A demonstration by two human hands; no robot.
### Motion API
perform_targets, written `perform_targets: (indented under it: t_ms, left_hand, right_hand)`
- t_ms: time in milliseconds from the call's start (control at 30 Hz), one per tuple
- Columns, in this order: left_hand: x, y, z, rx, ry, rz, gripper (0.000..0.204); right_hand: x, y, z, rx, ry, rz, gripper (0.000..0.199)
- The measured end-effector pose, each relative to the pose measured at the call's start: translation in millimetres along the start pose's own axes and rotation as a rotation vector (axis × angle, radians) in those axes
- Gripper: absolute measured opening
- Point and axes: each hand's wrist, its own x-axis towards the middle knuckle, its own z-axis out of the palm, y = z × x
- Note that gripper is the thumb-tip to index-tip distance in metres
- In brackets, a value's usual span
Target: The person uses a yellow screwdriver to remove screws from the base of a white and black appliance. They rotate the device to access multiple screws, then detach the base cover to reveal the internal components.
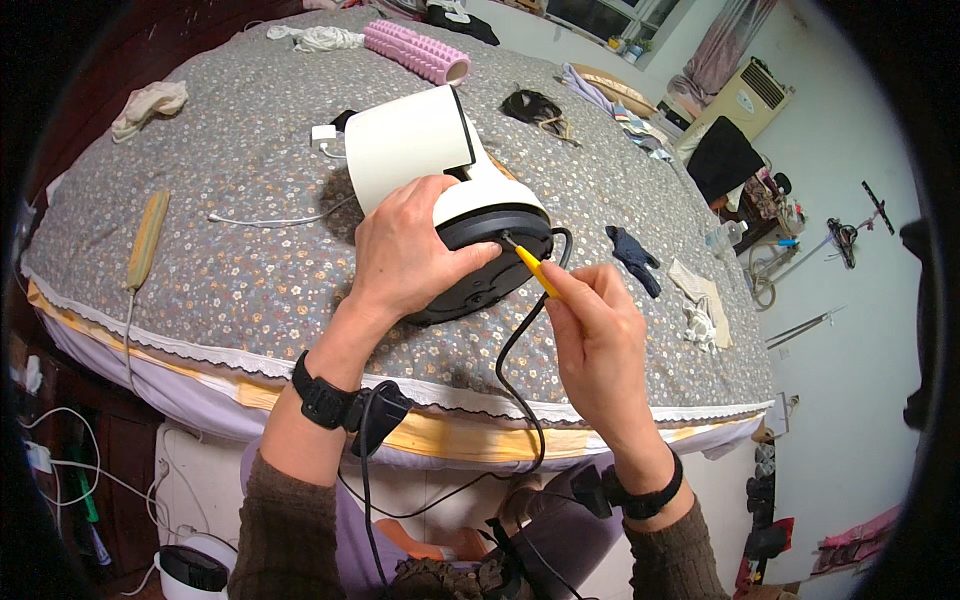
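Observation:
A white appliance with a rounded body (408, 140) and a black round base (468, 290) lies tipped over on the bed, its underside turned toward me. My left hand (408, 245) grips it where the white neck meets the base, the thumb pressed along the base's rim. In my right hand (600, 335) is a screwdriver with a yellow handle (534, 268). Its tip touches the black base near the rim, just beyond my left thumb; the screw or hole there is too small to make out. A black cord (508, 372) runs from the appliance over the bed's edge.
The appliance rests on a grey flowered bedspread (250, 290). Around it lie a pink foam roller (416, 52), a white charger (323, 136) with its cable, a yellow paddle-like thing (148, 240), dark socks (633, 260) and pale socks (702, 300). Black cables hang from my wrist straps.

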Motion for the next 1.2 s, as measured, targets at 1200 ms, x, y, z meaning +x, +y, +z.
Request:
perform_targets:
  t_ms: [1200]
  left_hand:
    - [-2.3,0.1,7.2,0.036,0.054,0.059,0.068]
  right_hand:
    - [16.8,2.2,3.5,0.194,-0.143,0.087,0.029]
